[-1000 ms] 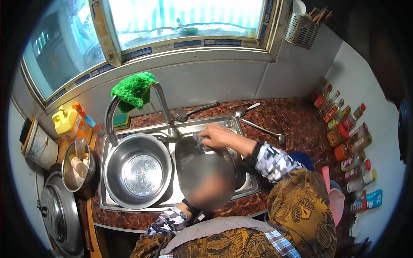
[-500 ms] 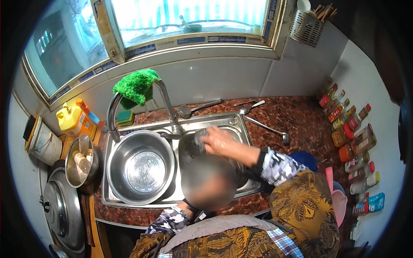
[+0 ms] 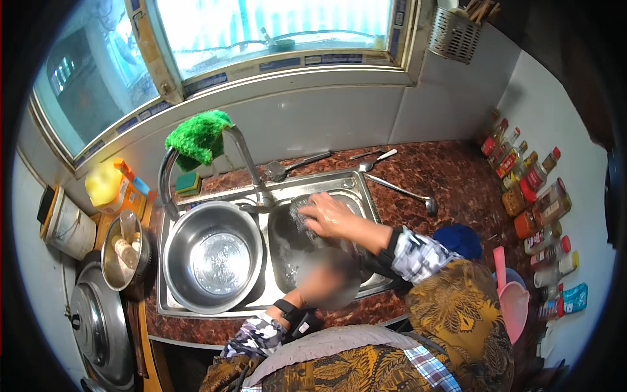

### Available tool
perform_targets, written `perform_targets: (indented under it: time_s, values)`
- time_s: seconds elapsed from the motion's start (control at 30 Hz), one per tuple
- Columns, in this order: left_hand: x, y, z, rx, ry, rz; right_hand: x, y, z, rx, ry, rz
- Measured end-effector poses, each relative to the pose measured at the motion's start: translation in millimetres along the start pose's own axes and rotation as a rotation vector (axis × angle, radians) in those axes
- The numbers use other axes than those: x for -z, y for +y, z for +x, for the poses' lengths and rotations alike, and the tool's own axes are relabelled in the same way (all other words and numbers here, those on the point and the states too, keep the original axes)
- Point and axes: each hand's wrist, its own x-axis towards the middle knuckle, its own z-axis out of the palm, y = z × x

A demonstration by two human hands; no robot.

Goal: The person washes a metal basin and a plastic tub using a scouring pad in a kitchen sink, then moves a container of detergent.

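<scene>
A dark round pan [image 3: 287, 247] stands tilted in the right basin of a steel sink [image 3: 367, 196]. My right hand [image 3: 332, 214] presses a grey scouring pad [image 3: 300, 210] against the pan's far rim. My left hand [image 3: 298, 300] reaches to the pan's near edge. It has a black watch on the wrist, and a blurred patch covers the fingers. A large steel bowl [image 3: 212, 258] sits in the left basin.
A faucet [image 3: 249, 163] draped with a green cloth [image 3: 199, 137] rises behind the basins. A ladle [image 3: 406, 193] and spoons lie on the brown counter. Spice bottles [image 3: 535, 196] line the right wall. A yellow bottle [image 3: 108, 184], a pot [image 3: 124, 251] and a lid [image 3: 98, 326] stand left.
My right hand has shifted a little along the pan's far rim with the pad. The view has drifted slightly.
</scene>
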Motion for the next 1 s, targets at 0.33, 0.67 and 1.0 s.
perform_targets:
  time_s: [0.33, 0.67, 1.0]
  values:
    - [66, -51, 4, 0.602, 0.859, -2.287, -8, -23, -48, 0.115, -0.098, -0.059]
    - [25, -51, 14, 0.823, 0.632, -1.234, -13, -2, -15, 0.043, 0.119, 0.079]
    - [34, -19, 2, 0.623, 0.332, -1.049, 1, -10, -49, 0.255, 0.145, 0.037]
